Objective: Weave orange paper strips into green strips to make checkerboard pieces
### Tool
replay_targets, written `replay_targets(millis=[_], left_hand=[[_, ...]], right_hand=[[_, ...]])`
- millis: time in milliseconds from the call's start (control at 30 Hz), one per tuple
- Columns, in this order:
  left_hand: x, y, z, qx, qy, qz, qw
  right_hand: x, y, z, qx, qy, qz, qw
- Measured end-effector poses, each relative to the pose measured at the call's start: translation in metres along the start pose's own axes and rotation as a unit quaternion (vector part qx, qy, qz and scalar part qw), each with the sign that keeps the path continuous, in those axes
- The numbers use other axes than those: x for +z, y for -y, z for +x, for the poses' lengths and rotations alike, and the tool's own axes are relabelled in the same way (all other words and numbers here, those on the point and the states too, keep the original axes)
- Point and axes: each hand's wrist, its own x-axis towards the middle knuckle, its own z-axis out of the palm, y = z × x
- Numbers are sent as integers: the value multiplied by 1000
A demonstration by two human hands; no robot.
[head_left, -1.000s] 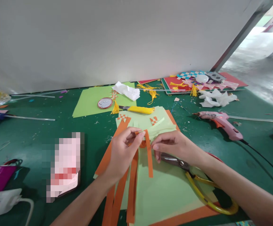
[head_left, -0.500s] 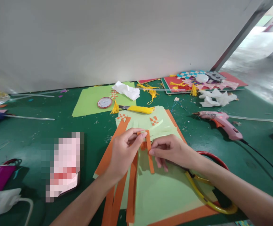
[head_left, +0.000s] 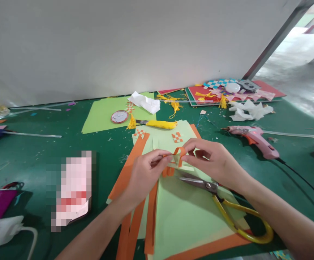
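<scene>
We look down at two bare hands working over a green table (head_left: 105,155) that runs up to a pale wall (head_left: 113,47). At the centre, between our fingertips and above the near sheets, is a small orange and green paper piece (head_left: 180,150), one orange strip of it curled into a loop. Our left hand (head_left: 145,171) grips the left side of the piece between thumb and fingers; our right hand (head_left: 213,159) pinches the loop at its right side. Beneath lie pale green sheets (head_left: 189,224), with long orange strips (head_left: 128,169) at their left. Scissors (head_left: 208,186) with yellow handles lie on the sheets just nearer than our right hand, blades pointing left. On the far part of the sheets are two small checked squares (head_left: 177,137), and past them a yellow knife (head_left: 160,125). Farther left, a round lid (head_left: 119,116) and a crumpled tissue (head_left: 146,103) rest on brighter green paper (head_left: 99,115). To the right lies a pink glue gun (head_left: 263,142), its nozzle pointing left.
</scene>
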Motion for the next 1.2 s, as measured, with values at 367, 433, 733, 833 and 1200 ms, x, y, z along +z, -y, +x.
replay_targets(millis=[367, 433, 733, 833, 1200], left_hand=[[-1, -2, 0, -29, -4, -26, 999], [-2, -3, 1, -38, -5, -23, 999], [-4, -4, 4, -71, -9, -13, 997], [-6, -4, 4, -87, -2, -28, 996], [-4, -2, 2, -15, -21, 15, 1000]], right_hand=[[3, -11, 3, -139, -80, -85, 983], [3, -14, 3, -156, -84, -97, 979], [-2, -16, 4, -205, -111, -134, 963], [-4, -13, 4, -203, -107, -123, 966], [-10, -5, 7, 27, -81, 66, 994]])
